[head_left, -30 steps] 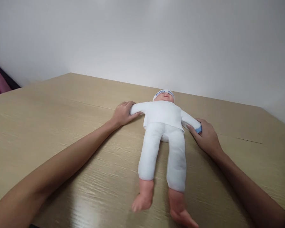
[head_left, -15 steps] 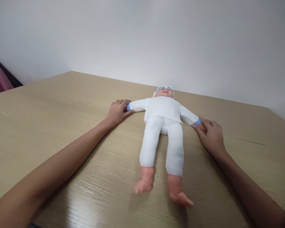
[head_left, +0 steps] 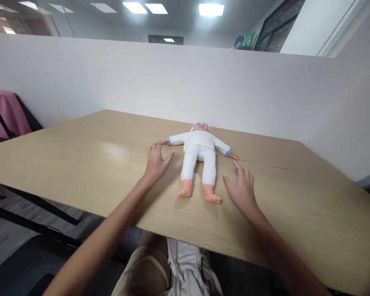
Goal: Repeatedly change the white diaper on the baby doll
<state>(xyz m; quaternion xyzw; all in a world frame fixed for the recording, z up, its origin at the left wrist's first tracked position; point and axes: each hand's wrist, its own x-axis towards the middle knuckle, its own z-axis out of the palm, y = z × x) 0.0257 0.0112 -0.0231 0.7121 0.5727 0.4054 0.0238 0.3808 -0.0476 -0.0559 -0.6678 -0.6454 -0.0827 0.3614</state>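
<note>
A baby doll (head_left: 200,142) lies on its back on the wooden table (head_left: 80,152), arms spread and feet toward me. It wears a white top and trousers with blue cuffs, and a white headband with blue lettering. My left hand (head_left: 157,160) is open beside the doll's arm on the left, fingertips close to its cuff; whether they touch I cannot tell. My right hand (head_left: 242,185) is open too, fingers apart, just below the doll's hand on the right and clear of it. Neither hand holds anything.
A white partition wall (head_left: 185,86) runs along the table's far side. At the left stands a chair with pink cloth (head_left: 9,109). The table's near edge crosses above my lap (head_left: 154,263). Dark chair parts (head_left: 24,259) show at lower left.
Both hands have let go of the doll's hands and drawn back toward me, fingers spreading. The doll stays lying with arms out. My view has tilted up, showing ceiling lights and my lap.
</note>
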